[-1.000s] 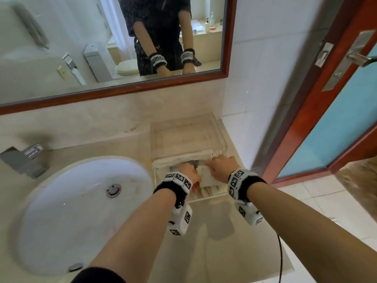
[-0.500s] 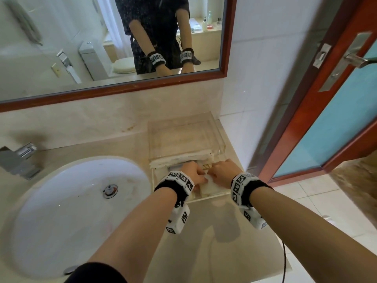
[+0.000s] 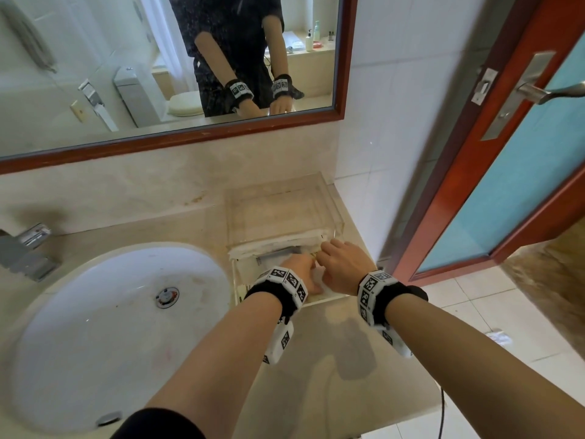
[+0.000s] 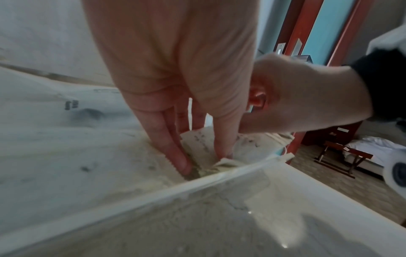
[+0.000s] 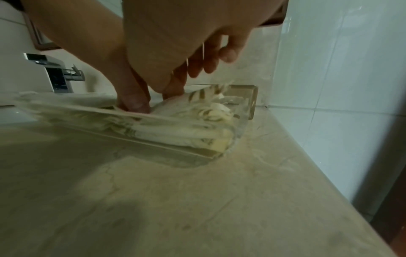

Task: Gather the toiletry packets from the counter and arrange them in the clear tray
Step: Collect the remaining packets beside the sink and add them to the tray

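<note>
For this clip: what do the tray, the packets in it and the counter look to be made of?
Clear tray: rigid transparent plastic, probably acrylic; thick glossy walls you see through. Toiletry packets: thin off-white paper or matte film with dark print; one shows a serrated edge and creases under the left hand fingers. Counter: polished beige stone, likely marble; faint veins and soft sheen.

White sink basin (image 3: 104,327), chrome faucet (image 3: 27,251), wood-framed mirror (image 3: 95,74), red door (image 3: 493,153) with metal handle (image 3: 550,91)
</note>
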A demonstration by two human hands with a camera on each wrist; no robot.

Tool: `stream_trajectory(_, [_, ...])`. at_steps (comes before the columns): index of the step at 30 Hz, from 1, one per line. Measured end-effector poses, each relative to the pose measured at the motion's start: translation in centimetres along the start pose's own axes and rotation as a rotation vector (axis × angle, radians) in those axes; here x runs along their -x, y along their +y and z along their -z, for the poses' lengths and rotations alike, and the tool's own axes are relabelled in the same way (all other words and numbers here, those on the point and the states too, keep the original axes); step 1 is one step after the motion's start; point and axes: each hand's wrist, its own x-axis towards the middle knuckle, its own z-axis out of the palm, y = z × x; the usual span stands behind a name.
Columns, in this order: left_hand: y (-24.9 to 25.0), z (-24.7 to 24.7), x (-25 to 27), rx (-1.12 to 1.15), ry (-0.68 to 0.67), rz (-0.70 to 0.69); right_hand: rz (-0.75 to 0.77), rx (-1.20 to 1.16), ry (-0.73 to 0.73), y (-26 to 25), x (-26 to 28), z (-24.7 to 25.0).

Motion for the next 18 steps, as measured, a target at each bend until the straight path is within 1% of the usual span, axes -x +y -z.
stream_trajectory(1, [0.0,-0.1,0.0,0.004,0.004,-0.005,-0.015,-0.08,-0.021,-0.4,0.0,0.2])
stream_trajectory(3, [0.0,-0.2,-0.1,0.002,0.011,-0.029,-0.115,-0.161,-0.068,-1.0,0.2,-0.3])
stream_trajectory(6, [-0.1,-0.2,-0.5,0.006,-0.006,-0.048,-0.278,-0.29,-0.073,-1.4,0.4,-1.2])
stream_trajectory(8, [-0.2,-0.3,-0.6,-0.003,-0.006,-0.039,-0.306,-0.289,-0.098,-1.6,0.4,-1.6])
stream_trajectory(12, [-0.3,-0.8,-0.7,-0.005,0.021,-0.016,-0.309,-0.26,-0.104,-1.9,0.4,-2.0])
stream_trajectory(18, [0.2,-0.8,-0.5,-0.026,0.007,-0.016,-0.322,-0.264,-0.117,-1.9,0.4,-2.0])
